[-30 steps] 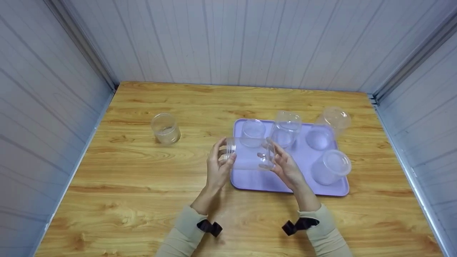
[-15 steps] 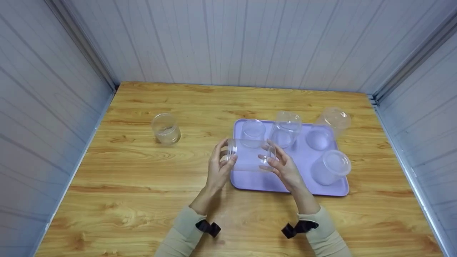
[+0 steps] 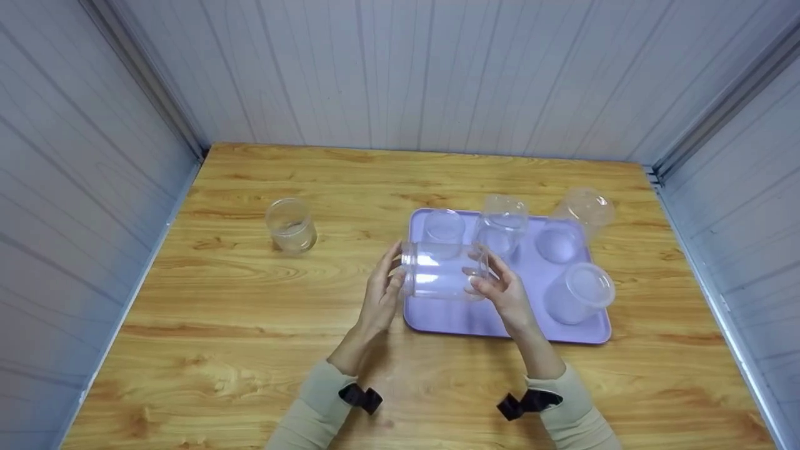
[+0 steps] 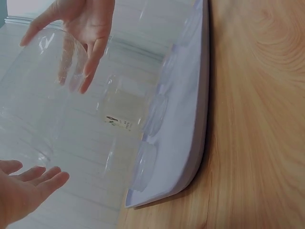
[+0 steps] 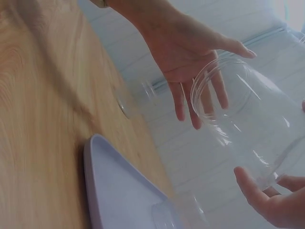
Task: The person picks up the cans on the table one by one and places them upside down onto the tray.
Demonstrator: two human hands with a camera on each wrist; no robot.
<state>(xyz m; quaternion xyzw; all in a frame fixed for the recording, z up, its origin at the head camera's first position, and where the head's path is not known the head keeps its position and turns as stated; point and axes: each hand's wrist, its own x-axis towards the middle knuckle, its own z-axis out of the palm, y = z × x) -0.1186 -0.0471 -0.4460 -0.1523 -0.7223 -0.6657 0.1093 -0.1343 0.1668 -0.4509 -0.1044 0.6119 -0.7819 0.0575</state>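
Note:
A clear plastic jar [image 3: 440, 272] lies on its side in the air above the purple tray [image 3: 459, 322], its ringed mouth toward the left. My right hand [image 3: 503, 290] holds the base end between thumb and fingers. At the mouth end, my left hand [image 3: 381, 290] has its fingers fairly straight and its thumb apart. In the right wrist view, the left hand's fingers [image 5: 195, 102] extend behind the jar's rim, with the palm facing it. Whether they touch the rim is hard to tell. The right hand [image 4: 88, 28] also shows around the base in the left wrist view.
Several clear containers stand on or around the tray, including a cloudy one [image 3: 578, 294] at its right side. Another clear one [image 3: 503, 225] is at the back. A separate clear jar [image 3: 292, 226] stands on the wooden table to the left. Pale panels enclose the table's back and sides.
The jar has shifted slightly right with the right hand. My left hand's thumb has come off the jar's side, and its fingers have loosened at the mouth end.

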